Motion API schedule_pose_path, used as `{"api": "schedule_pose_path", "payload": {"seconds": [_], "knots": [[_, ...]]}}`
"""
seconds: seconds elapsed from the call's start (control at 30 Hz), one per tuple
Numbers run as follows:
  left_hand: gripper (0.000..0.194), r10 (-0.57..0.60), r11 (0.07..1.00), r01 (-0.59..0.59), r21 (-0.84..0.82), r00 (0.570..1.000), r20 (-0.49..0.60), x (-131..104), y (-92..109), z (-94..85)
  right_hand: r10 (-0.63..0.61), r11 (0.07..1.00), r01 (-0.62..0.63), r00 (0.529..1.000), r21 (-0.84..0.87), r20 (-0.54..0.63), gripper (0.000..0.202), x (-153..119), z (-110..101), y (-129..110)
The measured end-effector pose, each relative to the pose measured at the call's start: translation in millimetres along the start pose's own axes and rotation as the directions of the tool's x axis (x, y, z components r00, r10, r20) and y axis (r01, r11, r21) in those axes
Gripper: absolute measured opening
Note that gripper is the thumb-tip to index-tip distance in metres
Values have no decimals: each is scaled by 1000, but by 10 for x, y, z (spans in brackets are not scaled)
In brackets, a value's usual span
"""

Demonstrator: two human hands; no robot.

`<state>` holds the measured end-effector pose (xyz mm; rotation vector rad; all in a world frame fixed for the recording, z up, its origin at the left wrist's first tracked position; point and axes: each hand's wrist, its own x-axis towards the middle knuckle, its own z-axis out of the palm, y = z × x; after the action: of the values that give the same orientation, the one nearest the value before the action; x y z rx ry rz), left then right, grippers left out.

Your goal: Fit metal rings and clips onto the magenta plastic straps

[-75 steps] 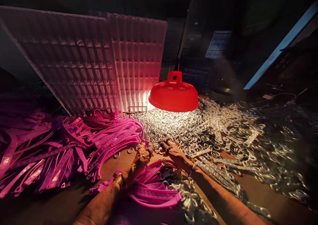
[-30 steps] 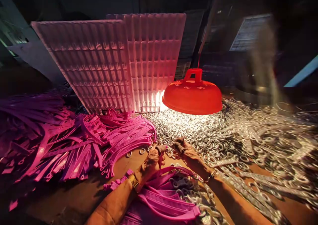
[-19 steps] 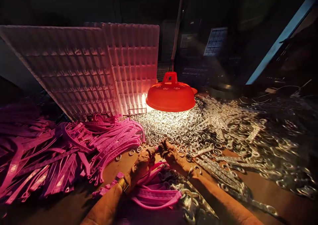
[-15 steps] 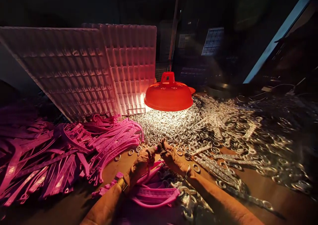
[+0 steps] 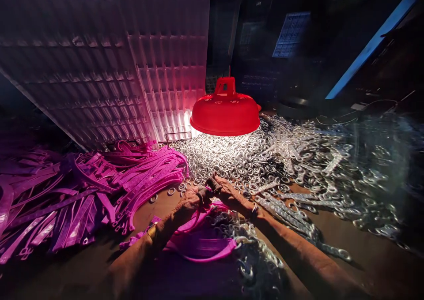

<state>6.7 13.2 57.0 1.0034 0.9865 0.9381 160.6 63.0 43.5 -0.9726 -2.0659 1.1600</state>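
Observation:
My left hand point(image 5: 194, 198) is closed around a pink strap point(image 5: 198, 216), whose length hangs below the fingers. Against its fingertips, my right hand point(image 5: 224, 190) is closed in a pinch. A bit of pink shows where the fingers meet, but whatever the right fingers hold is hidden. Beneath my wrists lies a small heap of pink straps point(image 5: 212, 252), beside a pile of silver rings and linked pieces point(image 5: 247, 271). Beyond my fingertips spreads a large mound of loose silver rings point(image 5: 218, 159).
A red lamp shade point(image 5: 225, 114) hangs low over the rings. Many more pink straps point(image 5: 155, 167) cover the table's left side. Translucent ribbed panels point(image 5: 172, 70) stand upright behind them. To the right lie silver ring strips point(image 5: 288, 216) on the brown tabletop point(image 5: 331, 227).
The whole view has shifted, so the lamp and piles appear higher. My hands have drawn closer together, fingertips meeting, with the left hand still on the pink strap.

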Motion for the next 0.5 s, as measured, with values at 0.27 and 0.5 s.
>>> {"api": "schedule_pose_path", "payload": {"seconds": [0.27, 0.5], "knots": [[31, -201, 949, 171, 265, 976, 90, -369, 619, 200, 19, 966, -3, 998, -259, 58, 21, -801, -56, -614], [25, -232, 964, 168, 206, 910, 344, -831, 283, 322, 83, 901, -63, 996, -430, 28, 28, -1481, 136, -678]]}}
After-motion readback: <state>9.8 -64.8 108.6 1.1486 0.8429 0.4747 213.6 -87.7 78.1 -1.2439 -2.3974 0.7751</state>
